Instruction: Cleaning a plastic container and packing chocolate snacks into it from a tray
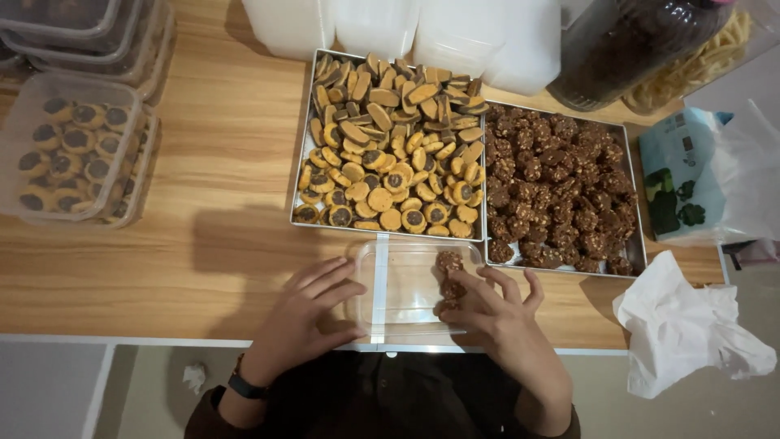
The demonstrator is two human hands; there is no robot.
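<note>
A clear plastic container point(406, 284) sits at the near edge of the wooden table, with a few dark brown cookies point(448, 262) stacked along its right side. My left hand point(305, 313) rests flat against the container's left wall, fingers apart. My right hand point(496, 313) is at the container's right edge, fingertips touching the lowest dark cookies point(452, 290). Just beyond stand two metal trays: the left tray point(296, 162) is heaped with round yellow cookies with chocolate centres, the right tray point(632, 187) with dark brown clustered cookies.
Filled clear containers point(73, 154) of yellow cookies are stacked at the far left. White empty containers point(390, 24) line the back. A dark jar point(634, 41), a teal-and-white bag point(691, 171) and crumpled white tissue point(682, 325) lie on the right.
</note>
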